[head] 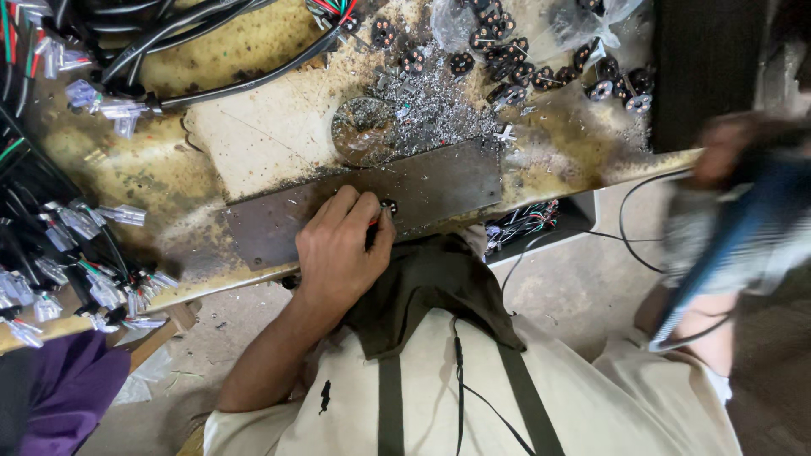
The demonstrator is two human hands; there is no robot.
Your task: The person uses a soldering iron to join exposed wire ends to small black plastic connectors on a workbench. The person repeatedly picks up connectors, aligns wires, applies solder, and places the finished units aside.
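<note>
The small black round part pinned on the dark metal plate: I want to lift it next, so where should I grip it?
Probably by its exposed right rim. The small black round part lies flat on the dark metal plate, with the left hand covering its left side, so come from the right and above.

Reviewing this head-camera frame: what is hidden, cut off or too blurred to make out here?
- Right hand: motion blur; its grip on the blue tool is unclear.
- Blue tool: smeared, kind unreadable.
- Small black part at the left hand: mostly hidden by the fingers.
- Wire bundles: cut off by the left edge.
- Purple cloth: cropped at the bottom-left corner.
</note>
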